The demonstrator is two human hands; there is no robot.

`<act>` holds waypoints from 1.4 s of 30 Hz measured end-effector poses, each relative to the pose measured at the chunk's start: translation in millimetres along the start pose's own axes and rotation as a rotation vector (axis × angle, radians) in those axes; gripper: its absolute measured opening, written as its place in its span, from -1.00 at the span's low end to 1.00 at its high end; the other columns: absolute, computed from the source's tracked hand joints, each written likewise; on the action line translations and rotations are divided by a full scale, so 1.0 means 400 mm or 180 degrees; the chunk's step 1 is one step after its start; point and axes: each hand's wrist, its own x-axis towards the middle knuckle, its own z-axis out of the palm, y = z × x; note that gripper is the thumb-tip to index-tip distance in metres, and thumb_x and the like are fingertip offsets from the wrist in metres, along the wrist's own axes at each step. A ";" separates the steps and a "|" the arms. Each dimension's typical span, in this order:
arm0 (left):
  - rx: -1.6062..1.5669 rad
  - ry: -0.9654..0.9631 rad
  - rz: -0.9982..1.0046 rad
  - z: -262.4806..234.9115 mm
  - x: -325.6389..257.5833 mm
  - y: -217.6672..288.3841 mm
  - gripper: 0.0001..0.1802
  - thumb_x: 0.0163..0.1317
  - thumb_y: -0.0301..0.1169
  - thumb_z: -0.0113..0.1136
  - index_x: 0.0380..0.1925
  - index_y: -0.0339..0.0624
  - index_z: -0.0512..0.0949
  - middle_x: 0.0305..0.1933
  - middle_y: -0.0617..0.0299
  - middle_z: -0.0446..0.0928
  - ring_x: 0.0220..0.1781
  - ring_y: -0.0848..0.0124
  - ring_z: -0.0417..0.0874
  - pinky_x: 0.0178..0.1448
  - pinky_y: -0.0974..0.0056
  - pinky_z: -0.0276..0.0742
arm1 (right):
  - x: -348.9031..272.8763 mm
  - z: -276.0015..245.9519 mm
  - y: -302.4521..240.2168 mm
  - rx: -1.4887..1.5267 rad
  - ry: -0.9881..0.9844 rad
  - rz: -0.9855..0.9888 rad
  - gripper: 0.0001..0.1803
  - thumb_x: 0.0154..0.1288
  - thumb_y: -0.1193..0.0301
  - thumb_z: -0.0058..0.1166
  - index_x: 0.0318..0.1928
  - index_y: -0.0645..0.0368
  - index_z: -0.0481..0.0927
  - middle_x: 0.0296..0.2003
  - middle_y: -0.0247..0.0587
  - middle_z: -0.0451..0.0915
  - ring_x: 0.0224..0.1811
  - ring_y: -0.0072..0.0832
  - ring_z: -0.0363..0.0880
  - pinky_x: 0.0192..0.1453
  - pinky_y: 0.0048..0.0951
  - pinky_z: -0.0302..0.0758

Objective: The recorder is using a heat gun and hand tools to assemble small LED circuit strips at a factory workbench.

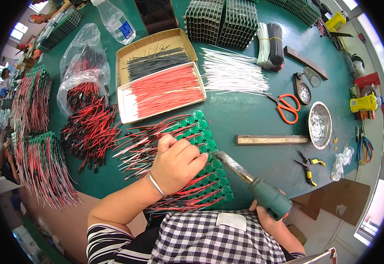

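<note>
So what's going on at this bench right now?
A person is soldering at a green worktable. The right hand grips a green-handled soldering iron, its tip down at a row of small round green circuit boards with red and black wires attached. The left hand, fingers closed, rests on those wired boards. Behind them sit a tray of red wires, a box of black wires, loose white wires and orange-handled scissors.

I can't see my right hand (269, 220), mostly behind the soldering iron (253, 187). Left fingers (178, 147) curl under, hiding whatever they pinch.
</note>
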 end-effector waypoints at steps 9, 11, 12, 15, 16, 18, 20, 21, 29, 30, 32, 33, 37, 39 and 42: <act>0.0055 -0.0027 0.0040 0.002 -0.001 0.000 -0.81 -0.11 -0.43 0.33 -0.40 0.02 0.63 -0.50 0.47 0.40 -0.39 0.46 0.43 -0.11 0.16 0.13 | -0.036 -0.021 0.049 0.0211 0.0306 -0.0321 -0.50 0.35 0.28 -0.05 0.18 0.35 0.33 0.06 -0.12 0.50 -0.39 -0.41 0.57 -0.25 -0.37 0.54; 0.0098 -0.0028 0.0036 -0.001 0.000 0.003 -0.82 -0.11 -0.43 0.35 -0.42 0.02 0.63 -0.51 0.47 0.40 -0.37 0.46 0.43 -0.08 0.16 0.12 | -0.051 -0.016 0.056 0.0312 0.0423 -0.0190 -0.51 0.36 0.28 -0.06 0.18 0.34 0.33 0.06 -0.11 0.49 -0.37 -0.42 0.57 -0.22 -0.37 0.53; 0.0100 -0.0030 0.0042 -0.001 0.002 0.003 -0.82 -0.11 -0.43 0.35 -0.42 0.02 0.63 -0.51 0.47 0.40 -0.37 0.46 0.43 -0.08 0.16 0.12 | -0.055 -0.016 0.060 0.0317 0.0428 -0.0192 -0.51 0.36 0.28 -0.06 0.18 0.34 0.33 0.06 -0.11 0.49 -0.37 -0.42 0.57 -0.22 -0.37 0.53; 0.0106 -0.0033 0.0025 -0.004 0.005 0.008 -0.82 -0.11 -0.42 0.36 -0.42 0.02 0.63 -0.51 0.47 0.39 -0.36 0.46 0.44 -0.08 0.15 0.12 | -0.066 -0.024 0.070 0.0209 0.0303 -0.0206 -0.50 0.37 0.25 -0.07 0.18 0.34 0.33 0.05 -0.12 0.50 -0.37 -0.41 0.57 -0.19 -0.38 0.52; 0.0083 0.0016 0.0011 -0.009 0.006 0.014 -0.81 -0.12 -0.42 0.36 -0.42 0.02 0.63 -0.51 0.47 0.40 -0.35 0.46 0.44 -0.08 0.15 0.12 | -0.070 -0.027 0.073 0.0039 0.0234 -0.0229 -0.51 0.38 0.24 -0.08 0.18 0.33 0.34 0.01 -0.11 0.52 -0.37 -0.43 0.57 -0.19 -0.39 0.51; 0.0059 0.0058 -0.0002 -0.018 0.004 0.028 -0.80 -0.13 -0.43 0.36 -0.42 0.02 0.63 -0.50 0.47 0.40 -0.35 0.46 0.44 -0.08 0.15 0.12 | -0.070 -0.033 0.071 -0.0124 0.0167 -0.0249 -0.51 0.38 0.23 -0.09 0.17 0.32 0.35 -0.03 -0.11 0.53 -0.37 -0.44 0.57 -0.18 -0.40 0.50; -0.0013 -0.0023 -0.0003 -0.024 -0.004 0.043 -0.78 -0.15 -0.43 0.37 -0.41 0.02 0.63 -0.48 0.47 0.41 -0.35 0.45 0.44 -0.08 0.15 0.11 | -0.059 -0.044 0.050 -0.0449 -0.0279 -0.0258 -0.74 0.29 0.47 -0.01 -0.04 0.30 0.48 -0.41 -0.20 0.60 -0.41 -0.46 0.61 -0.25 -0.32 0.52; -0.0017 -0.0073 0.0041 -0.022 -0.009 0.044 -0.76 -0.17 -0.42 0.37 -0.39 0.00 0.63 -0.47 0.46 0.41 -0.34 0.44 0.44 -0.10 0.15 0.11 | -0.060 -0.035 0.037 -0.0446 -0.0281 -0.0257 -0.74 0.29 0.47 -0.01 -0.04 0.30 0.48 -0.41 -0.20 0.60 -0.41 -0.46 0.61 -0.25 -0.32 0.52; -0.0072 -0.0128 0.0002 -0.006 -0.026 0.047 -0.73 -0.18 -0.42 0.37 -0.36 -0.03 0.63 -0.45 0.45 0.43 -0.32 0.43 0.45 -0.12 0.14 0.11 | -0.054 -0.008 0.027 -0.0336 0.0052 -0.0156 -0.80 0.12 0.51 0.12 -0.20 0.25 0.59 -0.39 -0.16 0.59 -0.42 -0.30 0.60 -0.25 -0.31 0.51; -0.0063 -0.0137 0.0005 -0.006 -0.026 0.047 -0.73 -0.18 -0.42 0.37 -0.37 -0.03 0.63 -0.44 0.44 0.43 -0.32 0.42 0.45 -0.12 0.14 0.12 | -0.051 -0.011 0.024 -0.0336 0.0051 -0.0150 -0.80 0.12 0.51 0.12 -0.20 0.25 0.59 -0.39 -0.16 0.59 -0.42 -0.30 0.60 -0.25 -0.31 0.51; -0.0064 -0.0143 -0.0010 -0.006 -0.027 0.048 -0.73 -0.18 -0.42 0.37 -0.37 -0.03 0.63 -0.44 0.44 0.43 -0.32 0.42 0.45 -0.12 0.14 0.12 | -0.036 -0.022 0.017 -0.0553 -0.0295 -0.0401 -0.80 0.08 0.54 0.14 -0.22 0.25 0.60 -0.39 -0.17 0.60 -0.39 -0.26 0.59 -0.24 -0.30 0.50; -0.0056 -0.0149 -0.0025 -0.006 -0.027 0.049 -0.74 -0.18 -0.43 0.37 -0.37 -0.03 0.63 -0.44 0.44 0.43 -0.32 0.42 0.45 -0.11 0.14 0.12 | -0.030 -0.020 0.016 -0.0548 -0.0295 -0.0392 -0.80 0.08 0.54 0.14 -0.22 0.25 0.60 -0.39 -0.17 0.60 -0.39 -0.26 0.59 -0.24 -0.30 0.50; -0.0038 -0.0206 -0.0056 -0.006 -0.026 0.050 -0.75 -0.18 -0.43 0.36 -0.39 -0.03 0.63 -0.44 0.44 0.43 -0.32 0.42 0.46 -0.10 0.14 0.13 | -0.016 -0.014 0.016 -0.0868 -0.0167 -0.0803 -0.78 0.00 0.58 0.17 -0.26 0.23 0.61 -0.39 -0.16 0.61 -0.37 -0.22 0.59 -0.26 -0.29 0.50; -0.0013 -0.0196 -0.0065 -0.006 -0.022 0.049 -0.76 -0.17 -0.43 0.36 -0.40 -0.03 0.63 -0.45 0.44 0.42 -0.32 0.43 0.46 -0.09 0.15 0.13 | -0.016 -0.012 0.014 -0.0897 -0.0162 -0.0858 -0.78 -0.02 0.59 0.18 -0.26 0.23 0.61 -0.38 -0.16 0.62 -0.37 -0.21 0.59 -0.26 -0.29 0.50; -0.0006 -0.0193 -0.0075 -0.005 -0.022 0.048 -0.77 -0.16 -0.44 0.36 -0.40 -0.03 0.63 -0.46 0.44 0.41 -0.32 0.43 0.46 -0.09 0.15 0.13 | -0.016 -0.011 0.007 -0.0999 -0.0180 -0.0693 -0.83 0.20 0.45 0.01 -0.20 0.18 0.58 -0.58 -0.44 0.59 -0.43 -0.52 0.55 0.08 -0.31 0.26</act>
